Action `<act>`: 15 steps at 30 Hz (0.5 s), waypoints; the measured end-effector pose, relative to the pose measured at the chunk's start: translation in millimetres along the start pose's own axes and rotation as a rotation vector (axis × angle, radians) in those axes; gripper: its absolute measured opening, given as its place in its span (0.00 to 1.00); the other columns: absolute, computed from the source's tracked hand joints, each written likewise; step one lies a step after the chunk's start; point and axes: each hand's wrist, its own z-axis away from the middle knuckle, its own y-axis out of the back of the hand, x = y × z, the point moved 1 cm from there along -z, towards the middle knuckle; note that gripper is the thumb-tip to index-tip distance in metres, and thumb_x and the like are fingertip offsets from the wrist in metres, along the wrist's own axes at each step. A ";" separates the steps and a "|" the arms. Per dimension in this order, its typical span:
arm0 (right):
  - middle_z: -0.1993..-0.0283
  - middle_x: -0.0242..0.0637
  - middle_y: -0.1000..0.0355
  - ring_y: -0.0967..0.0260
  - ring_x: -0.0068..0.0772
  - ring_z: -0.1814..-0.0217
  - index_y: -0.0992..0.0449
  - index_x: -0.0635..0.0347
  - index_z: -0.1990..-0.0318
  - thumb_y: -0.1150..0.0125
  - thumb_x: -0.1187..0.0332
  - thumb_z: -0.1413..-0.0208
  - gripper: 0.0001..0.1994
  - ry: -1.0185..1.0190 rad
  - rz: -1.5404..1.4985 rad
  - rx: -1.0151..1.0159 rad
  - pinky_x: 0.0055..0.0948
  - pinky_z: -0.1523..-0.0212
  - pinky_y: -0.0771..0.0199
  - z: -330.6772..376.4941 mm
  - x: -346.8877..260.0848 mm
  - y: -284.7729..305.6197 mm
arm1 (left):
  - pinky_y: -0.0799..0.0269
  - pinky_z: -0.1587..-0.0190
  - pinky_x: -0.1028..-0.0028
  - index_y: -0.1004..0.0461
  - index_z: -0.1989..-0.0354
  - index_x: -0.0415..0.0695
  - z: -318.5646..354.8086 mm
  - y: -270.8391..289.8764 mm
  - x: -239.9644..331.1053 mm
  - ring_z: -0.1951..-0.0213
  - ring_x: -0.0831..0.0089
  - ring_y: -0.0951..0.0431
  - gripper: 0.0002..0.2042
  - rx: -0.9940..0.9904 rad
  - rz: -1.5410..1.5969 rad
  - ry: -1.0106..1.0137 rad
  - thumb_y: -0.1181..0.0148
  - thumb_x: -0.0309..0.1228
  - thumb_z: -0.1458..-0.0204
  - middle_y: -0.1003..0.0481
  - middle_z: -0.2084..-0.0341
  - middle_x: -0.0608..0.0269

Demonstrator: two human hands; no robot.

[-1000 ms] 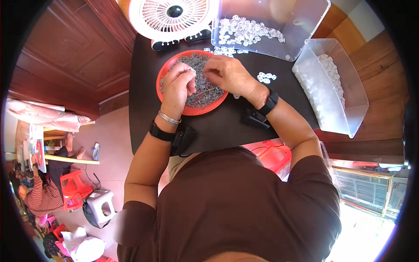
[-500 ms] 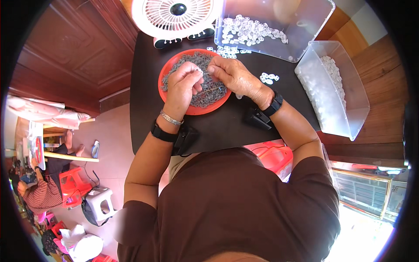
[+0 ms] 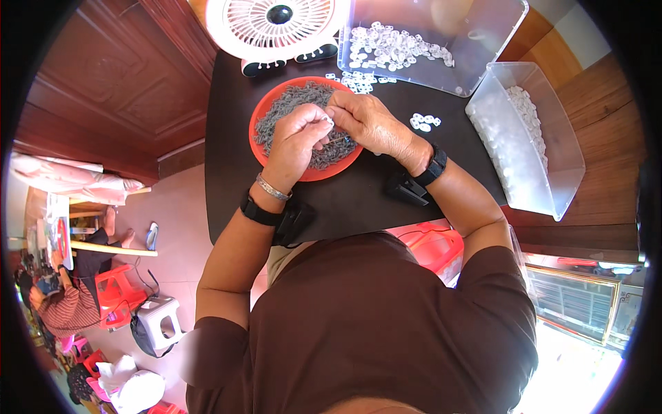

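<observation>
An orange round tray [image 3: 276, 103] full of small grey parts [image 3: 295, 103] sits on a black table [image 3: 358, 200]. Both hands meet above it. My left hand [image 3: 296, 134] pinches a small white piece [image 3: 329, 122] at its fingertips. My right hand [image 3: 365, 121] is closed right beside it, fingertips touching the same spot; a thin grey part seems to be held there, though it is too small to be sure. Both wrists wear black bands, and the left also has a silver bracelet.
A white desk fan [image 3: 279, 27] stands behind the tray. A clear bin [image 3: 483, 34] with white pieces is at the back, another clear bin [image 3: 552, 179] at the right. Loose white pieces [image 3: 422, 122] lie on the table. A seated person [image 3: 65, 303] and red stools are at lower left.
Both hands have stayed together over the orange tray, with only small finger movements. The view has shifted slightly.
</observation>
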 end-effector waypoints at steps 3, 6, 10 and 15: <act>0.78 0.37 0.33 0.34 0.31 0.75 0.31 0.62 0.70 0.51 0.64 0.40 0.11 0.013 -0.019 -0.023 0.30 0.70 0.33 -0.1 -0.9 0.6 | 0.36 0.71 0.80 0.30 0.71 0.40 -1.0 5.6 4.9 0.73 0.80 0.30 0.07 -0.037 0.079 0.057 0.51 0.29 0.47 0.29 0.75 0.65; 0.77 0.33 0.33 0.35 0.25 0.73 0.31 0.63 0.69 0.51 0.64 0.40 0.11 -0.057 -0.157 -0.091 0.27 0.69 0.34 -0.2 -2.8 0.9 | 0.36 0.71 0.79 0.30 0.71 0.39 -1.2 5.4 4.8 0.74 0.78 0.30 0.07 -0.026 0.228 0.087 0.52 0.30 0.47 0.29 0.75 0.64; 0.73 0.29 0.34 0.38 0.19 0.69 0.31 0.64 0.66 0.51 0.67 0.39 0.09 -0.092 -0.367 -0.126 0.22 0.66 0.34 0.5 2.4 -1.5 | 0.37 0.70 0.78 0.31 0.71 0.40 -2.3 6.5 2.0 0.75 0.77 0.31 0.08 -0.010 0.410 0.125 0.52 0.31 0.46 0.29 0.75 0.64; 0.71 0.29 0.34 0.38 0.19 0.68 0.31 0.65 0.64 0.51 0.69 0.39 0.07 -0.056 -0.392 -0.116 0.22 0.63 0.33 -0.3 2.4 -1.9 | 0.37 0.72 0.79 0.30 0.71 0.40 -2.1 7.7 1.3 0.76 0.77 0.30 0.07 0.000 0.445 0.152 0.51 0.30 0.47 0.29 0.76 0.65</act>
